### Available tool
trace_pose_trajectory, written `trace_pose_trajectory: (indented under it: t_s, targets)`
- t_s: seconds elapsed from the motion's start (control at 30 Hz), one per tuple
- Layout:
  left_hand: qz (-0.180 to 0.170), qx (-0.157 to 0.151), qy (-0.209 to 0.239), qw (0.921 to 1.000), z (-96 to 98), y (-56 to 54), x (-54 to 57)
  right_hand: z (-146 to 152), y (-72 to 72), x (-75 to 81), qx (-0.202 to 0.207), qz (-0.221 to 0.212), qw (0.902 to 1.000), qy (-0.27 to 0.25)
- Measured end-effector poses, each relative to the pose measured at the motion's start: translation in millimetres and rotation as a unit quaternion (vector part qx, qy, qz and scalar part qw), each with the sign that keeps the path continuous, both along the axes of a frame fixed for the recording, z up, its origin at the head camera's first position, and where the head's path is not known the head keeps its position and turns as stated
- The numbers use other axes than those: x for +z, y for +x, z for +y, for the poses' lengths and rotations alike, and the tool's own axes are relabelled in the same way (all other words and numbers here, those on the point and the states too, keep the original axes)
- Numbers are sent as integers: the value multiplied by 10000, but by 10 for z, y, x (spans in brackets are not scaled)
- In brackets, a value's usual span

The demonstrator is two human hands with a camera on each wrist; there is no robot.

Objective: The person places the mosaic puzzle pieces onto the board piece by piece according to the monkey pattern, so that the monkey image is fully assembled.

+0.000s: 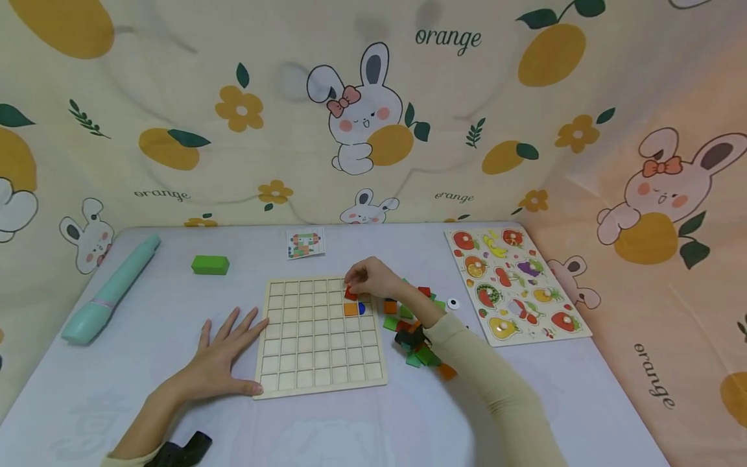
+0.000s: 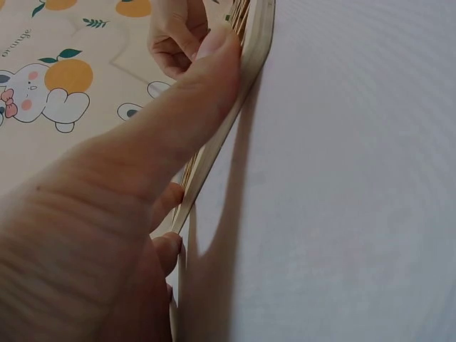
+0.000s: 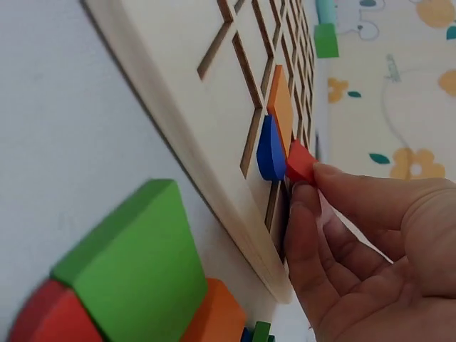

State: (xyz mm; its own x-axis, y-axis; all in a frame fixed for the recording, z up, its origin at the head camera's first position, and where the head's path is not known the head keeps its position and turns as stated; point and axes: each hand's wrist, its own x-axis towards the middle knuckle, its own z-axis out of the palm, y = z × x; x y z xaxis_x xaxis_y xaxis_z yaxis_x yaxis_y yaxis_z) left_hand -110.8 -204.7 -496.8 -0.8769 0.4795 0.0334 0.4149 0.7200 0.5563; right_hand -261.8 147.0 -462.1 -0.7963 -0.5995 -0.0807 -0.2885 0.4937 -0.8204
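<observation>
A wooden grid board (image 1: 315, 337) with rows of square cells lies on the table. Near its far right corner, my right hand (image 1: 376, 279) pinches a red tile (image 3: 301, 162) between thumb and fingertips, at the board's surface. Just nearer sit an orange square tile (image 1: 351, 309) and a blue rounded tile (image 3: 270, 151), side by side in the grid. My left hand (image 1: 218, 360) lies spread at the board's left edge, its thumb near the front corner and fingertips touching the side; the left wrist view shows the thumb (image 2: 192, 100) against the rim.
Loose coloured tiles (image 1: 428, 355) lie in a heap right of the board, partly under the right forearm. A fruit picture board (image 1: 519, 282) is at the right. Farther back are a pattern card (image 1: 305, 244), a green block (image 1: 210, 264) and a teal tapered object (image 1: 111, 292).
</observation>
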Motion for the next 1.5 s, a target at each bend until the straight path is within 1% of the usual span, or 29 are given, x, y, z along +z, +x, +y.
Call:
trace_pose_trajectory:
  t_s: [0.13, 0.23, 0.37, 0.5, 0.7, 0.93, 1.07, 1.17, 1.3, 1.5]
  targets:
    - [52, -9, 64, 10000, -2, 18, 17, -47, 56, 47, 97, 179, 9995, 246]
    - [20, -16, 60, 10000, -10, 23, 20, -72, 102, 68, 221, 374, 9980, 451]
    - [-53, -24, 43, 10000, -16, 23, 18, -88, 146, 69, 353, 677, 9947, 684]
    - [-56, -9, 32, 10000, -21, 21, 13, -88, 164, 59, 367, 817, 9928, 796]
    - [-92, 16, 29, 10000, -13, 24, 6, -84, 180, 51, 280, 700, 9940, 799]
    - [-86, 5, 30, 10000, -13, 24, -1, -62, 173, 30, 291, 723, 9937, 806]
    - [-80, 13, 13, 10000, -10, 22, 2, -4, 160, 10, 207, 691, 9946, 746]
    - [-75, 11, 9, 10000, -7, 22, 5, 58, 156, 20, 86, 601, 9966, 557]
    - [-68, -3, 5, 10000, -5, 20, 9, 177, 153, 69, -18, 599, 9977, 327]
    - [-87, 0, -39, 10000, 9, 0, 6, 454, 113, 135, -164, 783, 9963, 322]
